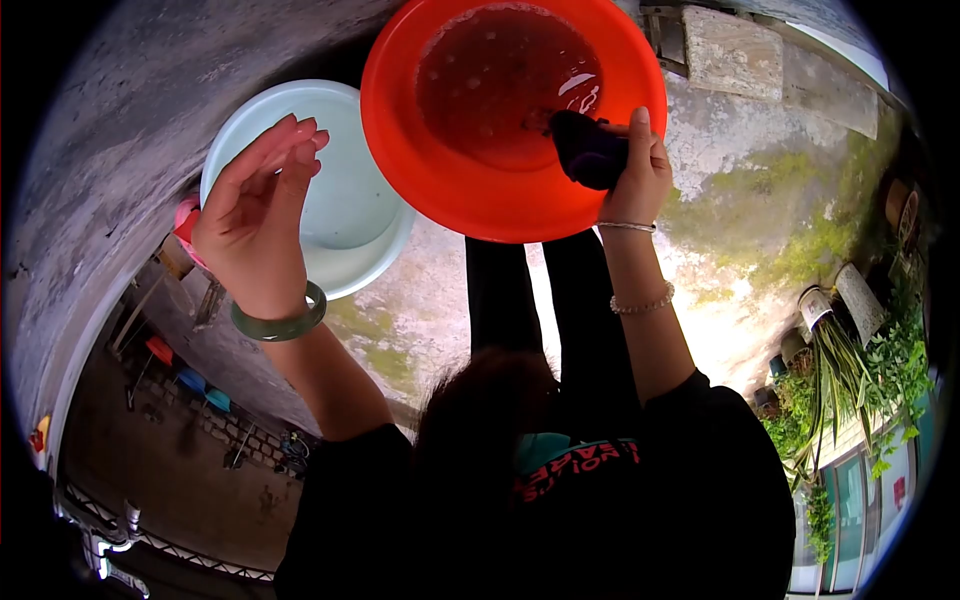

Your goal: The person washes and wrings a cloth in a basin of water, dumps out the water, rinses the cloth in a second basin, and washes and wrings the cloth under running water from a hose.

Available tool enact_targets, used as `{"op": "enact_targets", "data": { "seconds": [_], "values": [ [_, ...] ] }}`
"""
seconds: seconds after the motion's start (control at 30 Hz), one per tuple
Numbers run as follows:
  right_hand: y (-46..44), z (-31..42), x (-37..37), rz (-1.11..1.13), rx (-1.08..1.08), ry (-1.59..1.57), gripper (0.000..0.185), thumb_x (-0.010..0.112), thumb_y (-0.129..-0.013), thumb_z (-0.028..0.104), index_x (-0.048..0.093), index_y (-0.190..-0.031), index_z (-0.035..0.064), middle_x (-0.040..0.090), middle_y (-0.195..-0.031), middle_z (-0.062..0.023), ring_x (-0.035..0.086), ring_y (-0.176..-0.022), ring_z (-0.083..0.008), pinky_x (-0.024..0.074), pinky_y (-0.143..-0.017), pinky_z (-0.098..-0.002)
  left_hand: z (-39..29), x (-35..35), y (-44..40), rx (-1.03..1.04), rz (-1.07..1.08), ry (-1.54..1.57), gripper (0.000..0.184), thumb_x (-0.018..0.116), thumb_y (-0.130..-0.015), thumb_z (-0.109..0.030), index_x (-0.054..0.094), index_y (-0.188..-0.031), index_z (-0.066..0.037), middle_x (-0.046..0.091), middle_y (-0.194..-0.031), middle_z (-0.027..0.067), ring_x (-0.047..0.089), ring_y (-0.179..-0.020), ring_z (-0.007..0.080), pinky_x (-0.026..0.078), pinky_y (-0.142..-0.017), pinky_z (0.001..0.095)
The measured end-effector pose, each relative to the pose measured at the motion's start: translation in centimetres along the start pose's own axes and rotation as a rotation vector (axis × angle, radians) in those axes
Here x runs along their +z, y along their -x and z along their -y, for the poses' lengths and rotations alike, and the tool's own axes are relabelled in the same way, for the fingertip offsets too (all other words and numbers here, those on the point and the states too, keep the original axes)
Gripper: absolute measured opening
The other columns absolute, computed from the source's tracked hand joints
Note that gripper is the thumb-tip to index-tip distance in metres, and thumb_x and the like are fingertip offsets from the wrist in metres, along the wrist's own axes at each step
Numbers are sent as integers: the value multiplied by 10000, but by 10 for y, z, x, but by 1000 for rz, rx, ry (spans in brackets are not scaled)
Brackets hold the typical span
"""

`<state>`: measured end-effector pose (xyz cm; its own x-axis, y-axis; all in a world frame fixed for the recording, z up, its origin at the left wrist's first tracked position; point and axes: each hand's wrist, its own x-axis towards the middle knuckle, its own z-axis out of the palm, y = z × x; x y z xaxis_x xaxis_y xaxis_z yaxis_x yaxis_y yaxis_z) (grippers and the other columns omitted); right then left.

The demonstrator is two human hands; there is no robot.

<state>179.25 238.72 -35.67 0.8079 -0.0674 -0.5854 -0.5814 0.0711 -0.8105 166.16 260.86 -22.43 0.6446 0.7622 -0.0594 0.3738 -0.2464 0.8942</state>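
Note:
My left hand [255,225] is raised above the pale blue-white basin [393,243]. Its fingers are loosely curved, with the thumb near them, and nothing shows in its grasp. A green bangle [280,318] circles that wrist. Over the near right part of the orange-red basin [455,205], my right hand [640,170] is closed on a dark purple-black bunched cloth [590,152]. The cloth's far end reaches the edge of the brownish, bubbly water [490,85]. A thin bracelet and a beaded one are on my right wrist.
Around the basins lies worn concrete ground [715,240] with mossy patches. Potted plants [840,370] line the right side. Stone blocks [735,52] sit at the top right. A pink object [187,228] shows beside the pale basin, and a grey wall [130,130] rises at left.

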Motion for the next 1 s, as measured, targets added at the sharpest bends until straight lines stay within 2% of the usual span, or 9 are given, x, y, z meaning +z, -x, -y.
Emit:
{"op": "enact_targets", "data": {
  "seconds": [0.27, 0.4, 0.53, 0.57, 0.67, 0.83, 0.93, 0.97, 1.0],
  "values": [
    [1, -5, 2, 58, -18, 46, 413, 610, -871, 341, 449, -592, 82, 628, -726, -80, 542, -627, -91, 454, -600, -220, -29, -4, 12, 111, -46, 222, 253, 609, -788, 99, 597, -1020, 1, 663, -845, 131, 665, -775, 251, 508, -614, 269],
    [5, -7, 2, 70, -77, 137, 389, 607, -876, 327, 468, -619, 71, 629, -752, -67, 527, -638, -76, 447, -600, -213, -45, -4, 17, 224, 24, 196, 256, 605, -770, 125, 575, -988, -8, 647, -813, 127, 661, -746, 273, 503, -585, 262],
    [6, -15, 3, 117, -170, 101, 326, 598, -888, 266, 490, -662, 57, 620, -765, -49, 512, -644, -63, 446, -597, -210, -58, -9, 22, 405, 34, 69, 302, 598, -764, 132, 571, -1005, -47, 617, -818, 115, 651, -701, 279, 493, -511, 255],
    [4, -19, 3, 127, -217, 86, 306, 595, -891, 247, 493, -676, 54, 613, -761, -44, 510, -643, -62, 447, -589, -209, -58, -18, 23, 445, 98, 51, 324, 582, -786, 110, 565, -1040, -91, 609, -831, 97, 642, -707, 276, 484, -494, 253],
    [7, -18, 5, 171, -237, 51, 260, 594, -892, 204, 493, -712, 46, 590, -753, -32, 507, -637, -58, 448, -551, -202, -68, -29, 28, 410, 96, 117, 336, 507, -812, 133, 584, -1069, -70, 628, -877, 90, 608, -831, 270, 468, -647, 279],
    [6, -24, 4, 217, -318, 50, 243, 596, -886, 169, 473, -724, 36, 562, -759, -33, 503, -604, -58, 474, -491, -207, -73, -45, 36, 459, -28, 105, 303, 482, -847, 100, 560, -1090, -63, 630, -901, 94, 611, -901, 318, 494, -728, 298],
    [8, -20, 5, 222, -289, 19, 247, 595, -884, 157, 463, -717, 31, 559, -767, -41, 496, -593, -59, 498, -486, -220, -77, -56, 38, 465, -142, 101, 285, 460, -868, 88, 560, -1091, -58, 641, -914, 91, 611, -940, 321, 501, -748, 304],
    [8, -20, 5, 217, -280, 27, 247, 594, -884, 154, 461, -716, 30, 558, -764, -42, 495, -592, -59, 505, -487, -224, -76, -57, 38, 469, -281, 26, 282, 465, -855, 109, 509, -1069, -69, 578, -872, 62, 606, -877, 297, 484, -588, 254],
    [8, -19, 5, 211, -272, 35, 248, 594, -883, 151, 460, -714, 29, 556, -761, -43, 494, -590, -59, 511, -488, -228, -75, -62, 38, 461, -284, 67, 268, 468, -862, 95, 533, -1067, -65, 603, -896, 72, 608, -905, 301, 490, -654, 265]
  ]
}}
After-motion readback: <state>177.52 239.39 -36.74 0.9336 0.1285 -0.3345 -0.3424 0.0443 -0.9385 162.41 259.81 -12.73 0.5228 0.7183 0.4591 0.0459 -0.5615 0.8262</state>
